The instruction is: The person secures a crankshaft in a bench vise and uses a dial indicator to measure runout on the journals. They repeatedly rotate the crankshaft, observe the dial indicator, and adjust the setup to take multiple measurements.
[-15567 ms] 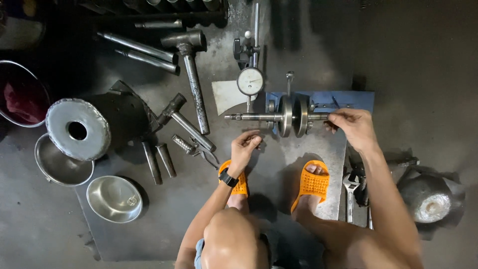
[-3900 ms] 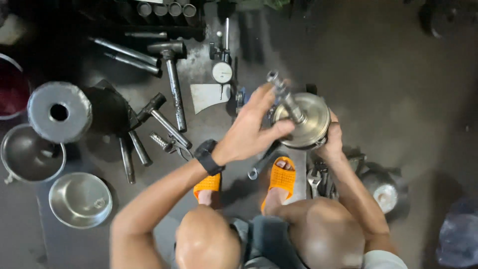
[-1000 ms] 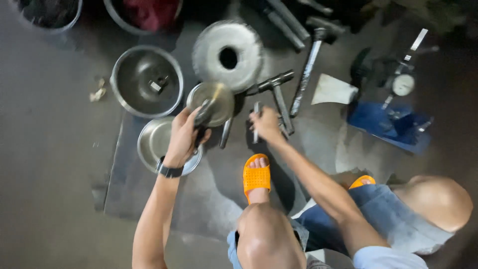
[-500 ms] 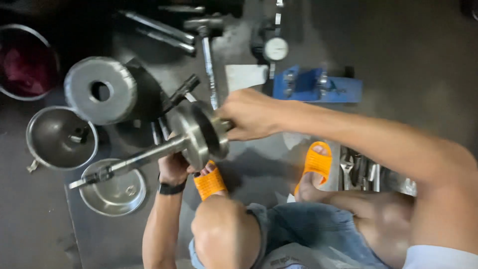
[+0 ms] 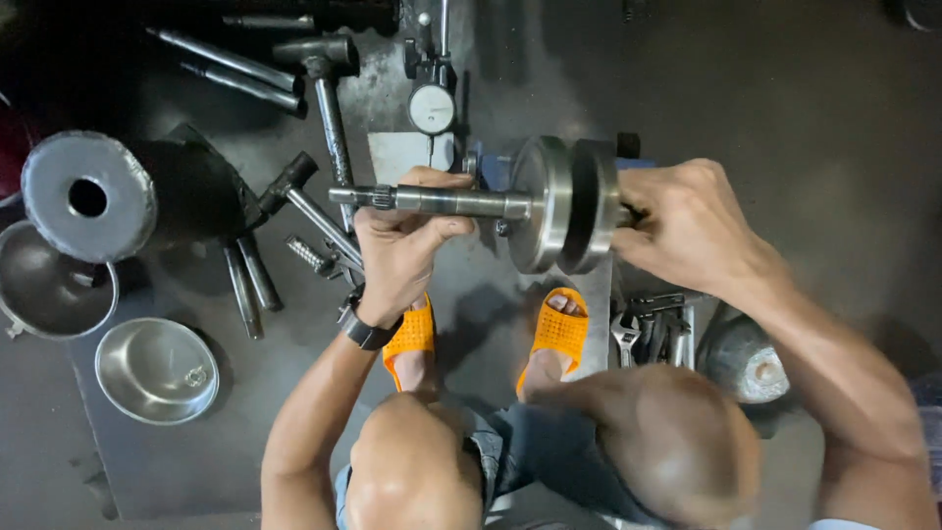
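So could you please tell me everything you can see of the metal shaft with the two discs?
The shaft is bare grey steel, held level above the floor. Two thick round discs sit side by side on it, a narrow gap between them. Its long end points left, with a toothed section near the tip. The left hand grips that long end; the right hand covers the other end.

Crankshaft (image 5: 549, 203) held level above the floor, left hand (image 5: 402, 245) gripping its long shaft, right hand (image 5: 687, 226) closed on the short end; dial gauge (image 5: 431, 108), hammer (image 5: 329, 98), steel bowls (image 5: 157, 370) around.
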